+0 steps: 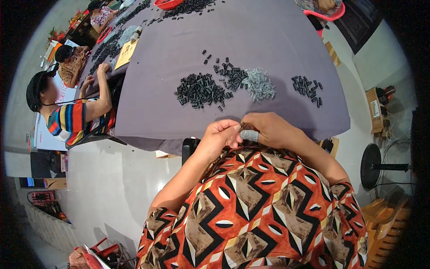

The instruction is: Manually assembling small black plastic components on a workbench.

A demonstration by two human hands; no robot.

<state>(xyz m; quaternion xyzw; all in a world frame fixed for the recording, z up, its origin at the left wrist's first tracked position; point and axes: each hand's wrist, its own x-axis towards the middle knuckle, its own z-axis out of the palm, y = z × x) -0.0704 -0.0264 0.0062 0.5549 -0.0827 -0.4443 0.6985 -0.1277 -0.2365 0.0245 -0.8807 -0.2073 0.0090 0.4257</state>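
Note:
My left hand [222,136] and my right hand [268,129] meet in front of my body, just off the near edge of the table. Both are closed, fingertips pinched together around something small and dark that I cannot make out. A grey wrap [249,135] covers part of a finger on my right hand. Beyond them on the cloth lie a large pile of short black cylindrical pieces [200,91], a smaller black group [234,76] and a heap of small silvery-grey pieces [260,85]. Off to the right sits a separate scatter of black pieces [307,88].
A grey cloth covers the table [170,54]. Another person [80,112] in a striped top sits at the left, with more people beyond. Black and grey heaps, a yellow card [126,54] and a red bowl [168,3] lie farther off. A round black stand base [370,166] is at right.

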